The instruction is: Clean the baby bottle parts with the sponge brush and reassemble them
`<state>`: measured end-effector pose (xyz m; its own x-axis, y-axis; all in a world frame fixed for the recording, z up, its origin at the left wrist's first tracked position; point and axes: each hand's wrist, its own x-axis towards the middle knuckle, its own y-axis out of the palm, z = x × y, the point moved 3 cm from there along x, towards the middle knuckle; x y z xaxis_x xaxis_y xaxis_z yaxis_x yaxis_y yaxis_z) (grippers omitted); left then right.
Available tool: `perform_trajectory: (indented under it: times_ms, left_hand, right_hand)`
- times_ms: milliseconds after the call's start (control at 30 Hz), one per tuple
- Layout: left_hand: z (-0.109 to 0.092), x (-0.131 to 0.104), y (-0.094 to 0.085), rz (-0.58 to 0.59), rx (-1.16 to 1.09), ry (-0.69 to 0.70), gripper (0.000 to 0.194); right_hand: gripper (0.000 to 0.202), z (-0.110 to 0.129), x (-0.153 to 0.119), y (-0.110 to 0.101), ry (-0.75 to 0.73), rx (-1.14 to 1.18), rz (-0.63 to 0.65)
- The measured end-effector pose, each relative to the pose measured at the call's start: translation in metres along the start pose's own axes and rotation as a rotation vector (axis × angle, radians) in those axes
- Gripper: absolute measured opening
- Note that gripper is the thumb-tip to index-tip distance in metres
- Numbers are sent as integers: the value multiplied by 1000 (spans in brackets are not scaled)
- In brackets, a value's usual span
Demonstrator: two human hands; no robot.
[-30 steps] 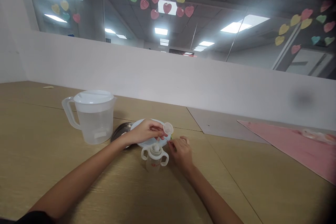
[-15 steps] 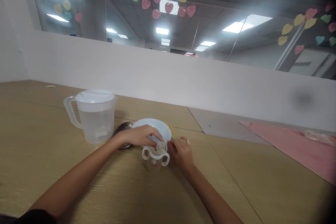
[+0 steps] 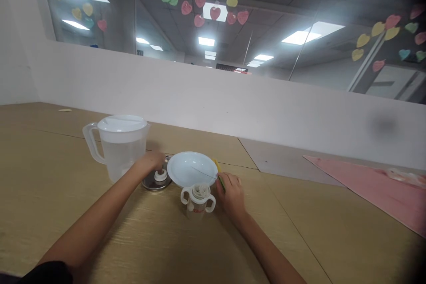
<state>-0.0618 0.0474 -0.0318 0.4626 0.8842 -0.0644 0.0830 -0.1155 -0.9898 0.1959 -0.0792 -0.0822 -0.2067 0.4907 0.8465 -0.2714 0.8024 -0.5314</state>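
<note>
My left hand (image 3: 152, 159), blurred by motion, reaches down over a round metal dish (image 3: 156, 187). Its fingers come down at a white ring-shaped bottle collar (image 3: 160, 176) in that dish; whether they grip it I cannot tell. My right hand (image 3: 231, 191) is closed around the green handle (image 3: 221, 182) of a thin rod, whose pale shaft (image 3: 204, 173) slants across the white bowl (image 3: 179, 179). In front of the bowl stands a clear two-handled baby bottle (image 3: 196, 208), upright. Clear, rounded pieces (image 3: 201, 191) sit at its mouth.
A lidded translucent pitcher (image 3: 123, 148) with liquid stands behind my left forearm. Something yellow (image 3: 217, 165) lies at the bowl's right edge. On the far right a pink cloth (image 3: 369, 186) covers the table. A white wall (image 3: 199, 97) with a window above borders the back.
My left hand has moved left from the bottle's mouth to the metal dish. The clear disc it touched now lies lower at the bottle top. My right hand has barely moved.
</note>
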Motion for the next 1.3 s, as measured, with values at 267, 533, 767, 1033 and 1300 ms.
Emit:
perform_trajectory:
  times_ms: [267,533,767,1033,1300]
  left_hand:
    - [-6,3,5,59,122,-71,5]
    - [-15,-42,-45,-79,128,-51,18]
    - [-60,-62,-58,-299,-53,346,24]
    - [-114,-82,-51,-342,-171,625,27]
    - [-131,-86,-34,-411,25,721,27]
  right_hand:
    - [18,0,1,-2,11,30,27]
    - [21,6,6,-15,25,100,-16]
    - [20,20,15,-36,-31,165,-180]
    - [42,37,16,-52,-181,248,-197]
    - [63,46,17,-46,-204,246,-185]
